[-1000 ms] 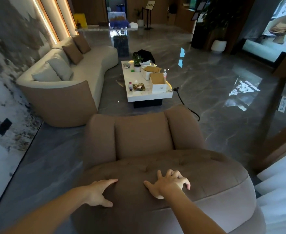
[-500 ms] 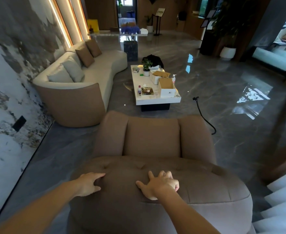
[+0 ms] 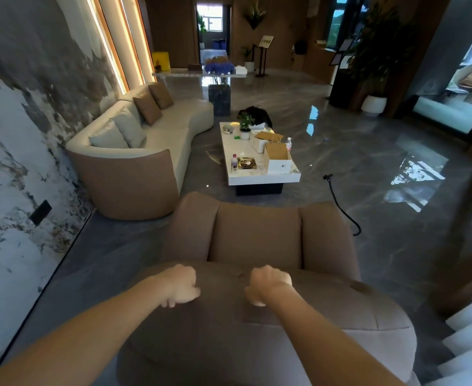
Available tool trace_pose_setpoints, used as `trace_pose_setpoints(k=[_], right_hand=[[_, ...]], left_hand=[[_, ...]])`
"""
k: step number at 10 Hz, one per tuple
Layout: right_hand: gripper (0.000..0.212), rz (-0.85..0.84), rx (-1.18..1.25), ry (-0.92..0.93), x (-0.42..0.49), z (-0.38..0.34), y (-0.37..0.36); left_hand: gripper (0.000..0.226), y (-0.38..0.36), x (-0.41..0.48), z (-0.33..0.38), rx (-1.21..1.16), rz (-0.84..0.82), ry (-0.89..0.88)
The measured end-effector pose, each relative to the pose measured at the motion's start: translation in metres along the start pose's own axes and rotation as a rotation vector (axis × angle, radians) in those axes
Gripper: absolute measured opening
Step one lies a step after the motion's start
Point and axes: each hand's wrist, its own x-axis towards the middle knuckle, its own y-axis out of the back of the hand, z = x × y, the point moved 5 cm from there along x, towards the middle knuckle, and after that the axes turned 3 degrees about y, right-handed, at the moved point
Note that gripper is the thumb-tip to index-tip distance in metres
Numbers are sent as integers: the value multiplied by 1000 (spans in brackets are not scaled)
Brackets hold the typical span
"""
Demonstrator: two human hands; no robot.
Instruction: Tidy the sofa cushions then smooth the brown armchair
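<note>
I stand behind the brown armchair [image 3: 257, 238], looking over its padded backrest [image 3: 257, 344] onto the seat. My left hand [image 3: 180, 285] and my right hand [image 3: 268, 284] lie side by side on the backrest's top. Their fingers curl down over its front edge and the fingertips are hidden. The cream sofa [image 3: 170, 135] curves along the left wall. Two brown cushions [image 3: 148, 108] lean at its far end and two pale cushions [image 3: 126, 132] stand upright nearer me.
A white coffee table [image 3: 262, 178] beyond the armchair carries an open box [image 3: 278, 160], bottles and a small plant. A black cable [image 3: 343, 210] trails over the glossy floor to the right. The marble wall runs close on the left. White steps sit at the lower right.
Both hands slid forward across the backrest top to its front edge, and the spread fingers have curled down. My view has lifted toward the room.
</note>
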Motion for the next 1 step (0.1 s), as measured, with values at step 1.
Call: trace_pose_setpoints(k=[1], right_hand=[[35,77,42,-19,-2,7,36]], left_hand=[[33,35,-9,32,79,117,-47]])
